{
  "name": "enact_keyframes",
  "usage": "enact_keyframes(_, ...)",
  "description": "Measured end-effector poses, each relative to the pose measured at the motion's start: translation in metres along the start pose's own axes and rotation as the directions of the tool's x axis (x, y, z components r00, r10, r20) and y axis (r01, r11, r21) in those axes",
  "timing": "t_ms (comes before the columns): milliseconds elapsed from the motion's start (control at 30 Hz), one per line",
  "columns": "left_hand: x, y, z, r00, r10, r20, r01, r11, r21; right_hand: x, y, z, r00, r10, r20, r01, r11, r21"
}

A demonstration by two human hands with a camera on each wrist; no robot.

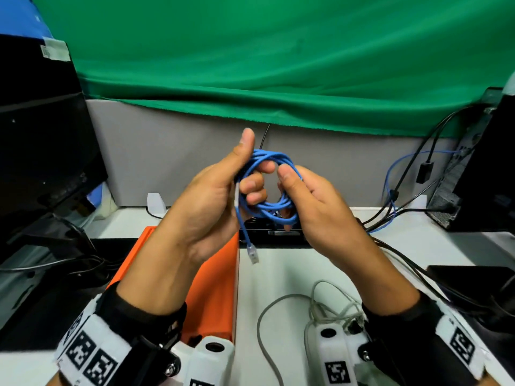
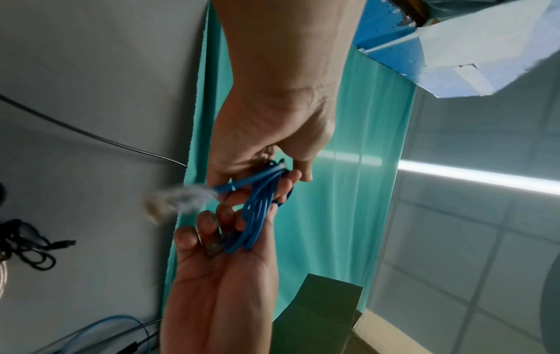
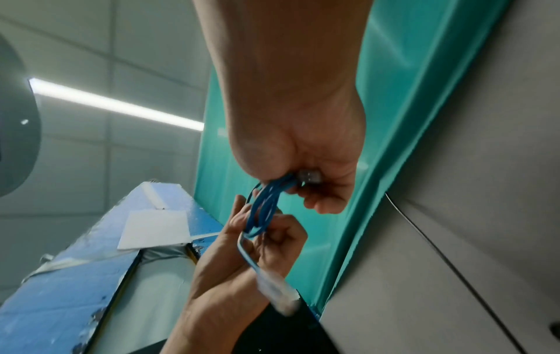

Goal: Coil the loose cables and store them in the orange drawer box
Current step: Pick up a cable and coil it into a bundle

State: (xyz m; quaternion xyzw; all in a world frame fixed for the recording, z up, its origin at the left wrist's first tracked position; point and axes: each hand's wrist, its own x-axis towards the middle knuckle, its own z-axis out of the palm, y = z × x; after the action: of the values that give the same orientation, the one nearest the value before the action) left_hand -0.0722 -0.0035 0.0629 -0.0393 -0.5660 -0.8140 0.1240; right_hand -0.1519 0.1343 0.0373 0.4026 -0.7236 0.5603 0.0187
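Grey cable (image 1: pixel 267 324) lies loose on the white desk (image 1: pixel 278 274), nearest the viewer, between the two wrists, with a tangle of pale thin leads (image 1: pixel 331 305) just beside it. Orange drawer box (image 1: pixel 217 288) sits on the desk under the left forearm; whether its drawer is open cannot be told.

Above the desk both hands hold a coiled blue network cable (image 1: pixel 274 188). Left hand (image 1: pixel 211 201) has its fingers curled through the coil's loops and its thumb raised straight, clear of the cable. One free end hangs down from this hand, ending in a clear plug (image 1: pixel 253 253) in the air over the box's right edge. Right hand (image 1: pixel 315 204) has its fingers curled round the coil's right side, thumb pressed onto the strands. The right wrist view shows a second clear plug (image 3: pixel 309 176) tucked within that hand's grip.

Beyond the hands, black cables (image 1: pixel 395 215) and another blue cable (image 1: pixel 390 174) run to a computer tower (image 1: pixel 479 168) at far right. A dark monitor (image 1: pixel 39 151) stands far left. Grey partition (image 1: pixel 167 151) closes the desk's back, green cloth (image 1: pixel 250 57) draped over it.
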Motion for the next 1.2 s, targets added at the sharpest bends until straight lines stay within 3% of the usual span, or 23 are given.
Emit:
enact_keyframes(133, 0.002, -0.006, 0.006, 0.993, 0.111, -0.043, -0.111, 0.994, 0.012, 0.002, 0.001, 0.008, 0.998, 0.063, -0.031, -0.059, 0.991, 0.119)
enact_keyframes(233, 0.005, -0.015, 0.008, 0.963, 0.23, -0.138, -0.205, 0.963, 0.175, 0.0, -0.002, 0.011, 0.997, 0.067, -0.03, -0.061, 0.984, 0.166)
enact_keyframes(433, 0.007, -0.018, 0.005, 0.905, 0.386, -0.176, -0.283, 0.858, 0.428, 0.0, -0.002, 0.001, 0.973, 0.2, 0.115, -0.222, 0.948, 0.23)
enact_keyframes(567, 0.007, -0.017, 0.003, 0.874, 0.461, -0.156, -0.313, 0.778, 0.544, 0.001, 0.003, -0.002, 0.989, 0.088, 0.119, -0.086, 0.996, -0.021)
enact_keyframes(733, 0.007, -0.011, -0.005, 0.818, 0.554, -0.157, -0.339, 0.684, 0.647, 0.006, 0.004, -0.021, 0.996, 0.035, 0.085, -0.027, 0.996, -0.085)
enact_keyframes(900, 0.006, -0.009, -0.007, 0.803, 0.573, -0.161, -0.328, 0.652, 0.684, 0.002, -0.008, -0.026, 1.0, -0.003, -0.024, 0.008, 0.977, 0.214)
enact_keyframes(1067, 0.005, -0.01, -0.005, 0.844, 0.524, -0.115, -0.309, 0.649, 0.696, 0.003, -0.01, -0.013, 0.997, 0.069, -0.03, -0.045, 0.868, 0.495)
enact_keyframes(1200, 0.005, -0.016, -0.002, 0.872, 0.481, -0.086, -0.316, 0.689, 0.652, -0.001, -0.013, 0.01, 0.994, 0.038, -0.1, 0.031, 0.79, 0.612)
